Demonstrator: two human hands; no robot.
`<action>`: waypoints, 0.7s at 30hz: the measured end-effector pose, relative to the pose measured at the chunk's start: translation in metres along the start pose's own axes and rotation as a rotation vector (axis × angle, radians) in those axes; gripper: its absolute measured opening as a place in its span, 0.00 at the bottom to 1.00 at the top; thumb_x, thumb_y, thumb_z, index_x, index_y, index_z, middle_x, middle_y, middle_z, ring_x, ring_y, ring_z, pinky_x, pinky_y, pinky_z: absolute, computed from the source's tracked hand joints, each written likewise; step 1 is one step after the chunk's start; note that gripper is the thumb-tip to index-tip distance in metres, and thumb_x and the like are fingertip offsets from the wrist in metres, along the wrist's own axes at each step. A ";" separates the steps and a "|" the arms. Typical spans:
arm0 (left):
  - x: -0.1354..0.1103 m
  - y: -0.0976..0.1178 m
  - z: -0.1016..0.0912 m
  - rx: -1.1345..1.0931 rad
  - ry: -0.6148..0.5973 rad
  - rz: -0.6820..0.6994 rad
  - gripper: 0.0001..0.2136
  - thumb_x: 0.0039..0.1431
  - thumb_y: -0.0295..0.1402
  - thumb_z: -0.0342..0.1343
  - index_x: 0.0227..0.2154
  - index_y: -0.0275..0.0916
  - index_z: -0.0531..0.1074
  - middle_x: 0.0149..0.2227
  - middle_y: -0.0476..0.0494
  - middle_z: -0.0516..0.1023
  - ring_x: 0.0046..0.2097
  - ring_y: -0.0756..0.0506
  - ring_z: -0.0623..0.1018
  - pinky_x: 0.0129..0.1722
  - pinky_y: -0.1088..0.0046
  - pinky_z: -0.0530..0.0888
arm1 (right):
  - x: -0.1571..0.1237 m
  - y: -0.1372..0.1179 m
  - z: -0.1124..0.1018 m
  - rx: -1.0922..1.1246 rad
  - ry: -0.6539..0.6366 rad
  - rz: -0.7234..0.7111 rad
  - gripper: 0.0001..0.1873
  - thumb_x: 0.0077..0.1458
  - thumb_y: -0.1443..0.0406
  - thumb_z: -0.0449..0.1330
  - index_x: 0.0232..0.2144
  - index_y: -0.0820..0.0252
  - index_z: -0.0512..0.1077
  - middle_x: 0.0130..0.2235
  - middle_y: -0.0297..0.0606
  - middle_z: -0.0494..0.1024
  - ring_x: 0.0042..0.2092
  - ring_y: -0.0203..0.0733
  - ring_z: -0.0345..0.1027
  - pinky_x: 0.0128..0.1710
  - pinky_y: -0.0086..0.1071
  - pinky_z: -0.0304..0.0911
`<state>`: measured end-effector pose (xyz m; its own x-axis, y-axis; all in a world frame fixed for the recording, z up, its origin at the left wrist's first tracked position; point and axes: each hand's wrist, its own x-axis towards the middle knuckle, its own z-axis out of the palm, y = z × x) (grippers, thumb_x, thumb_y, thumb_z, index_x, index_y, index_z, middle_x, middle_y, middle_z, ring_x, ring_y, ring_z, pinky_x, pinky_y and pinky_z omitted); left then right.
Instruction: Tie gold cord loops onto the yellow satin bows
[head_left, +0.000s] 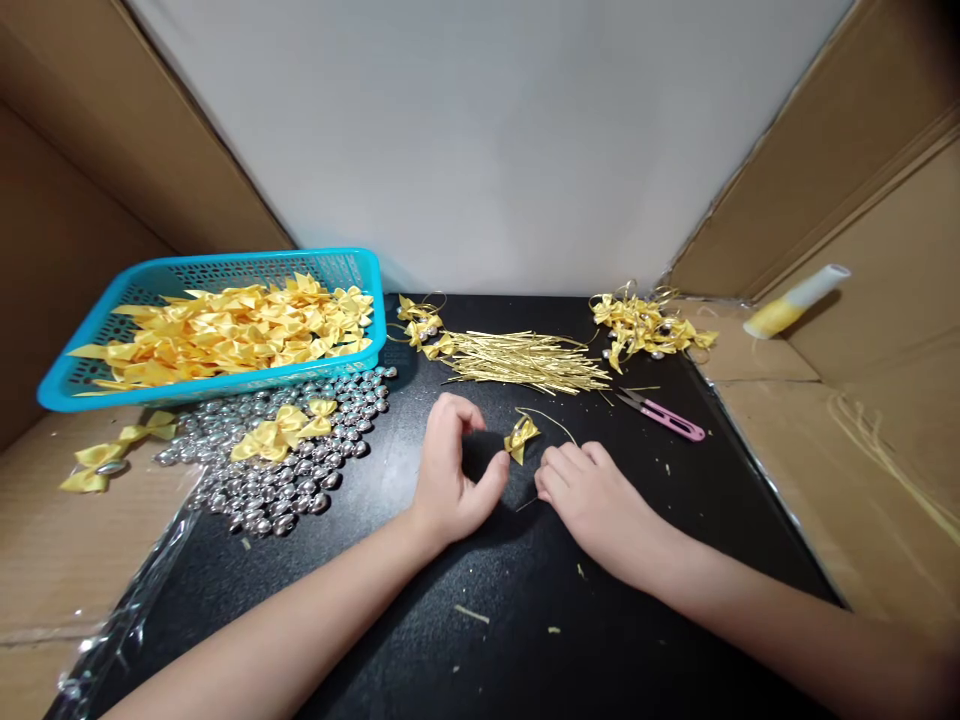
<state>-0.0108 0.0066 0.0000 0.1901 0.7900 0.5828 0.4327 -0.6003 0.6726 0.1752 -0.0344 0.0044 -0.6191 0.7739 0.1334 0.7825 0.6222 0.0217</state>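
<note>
My right hand point(589, 500) is closed in a pinch on a thin gold wire tie point(551, 421). The tie curves up and left to a small yellow ribbon bow point(521, 438), and a straight end pokes out below my fingers. My left hand point(457, 470) is open, its fingers curled and the thumb held apart from them. Its thumb tip lies just left of the bow; whether it touches cannot be made out. Behind both hands lies a bundle of loose gold ties point(529, 362) on the black table point(420, 630).
A blue basket point(375, 290) of yellow bows stands at the left, with silver beads point(285, 490) and several bows before it. Finished-looking bows with ties point(645, 325) are heaped at the back right, near pink thread snips point(671, 420). Cardboard walls point(885, 200) flank the table.
</note>
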 end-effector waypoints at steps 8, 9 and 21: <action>-0.002 0.006 -0.002 0.063 -0.224 0.119 0.11 0.47 0.38 0.62 0.33 0.41 0.74 0.31 0.46 0.70 0.34 0.44 0.69 0.36 0.64 0.64 | -0.005 0.015 -0.012 0.421 0.062 0.272 0.09 0.63 0.72 0.51 0.31 0.58 0.64 0.34 0.36 0.71 0.38 0.41 0.64 0.38 0.34 0.57; -0.002 0.005 -0.001 0.068 -0.239 0.120 0.11 0.48 0.39 0.63 0.34 0.42 0.76 0.30 0.46 0.71 0.34 0.44 0.69 0.37 0.65 0.64 | -0.005 0.015 -0.014 0.446 0.069 0.281 0.09 0.63 0.72 0.50 0.31 0.58 0.64 0.35 0.36 0.71 0.38 0.41 0.64 0.38 0.34 0.57; 0.001 -0.002 -0.001 -0.065 -0.305 0.034 0.04 0.56 0.34 0.62 0.27 0.43 0.79 0.27 0.49 0.71 0.34 0.46 0.70 0.38 0.66 0.63 | -0.001 0.005 -0.010 0.609 0.099 0.312 0.09 0.64 0.71 0.50 0.30 0.58 0.62 0.35 0.35 0.72 0.38 0.40 0.64 0.39 0.35 0.60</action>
<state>-0.0124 0.0086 0.0001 0.4635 0.7641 0.4486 0.3662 -0.6262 0.6883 0.1806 -0.0335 0.0141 -0.3392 0.9311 0.1338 0.7288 0.3501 -0.5885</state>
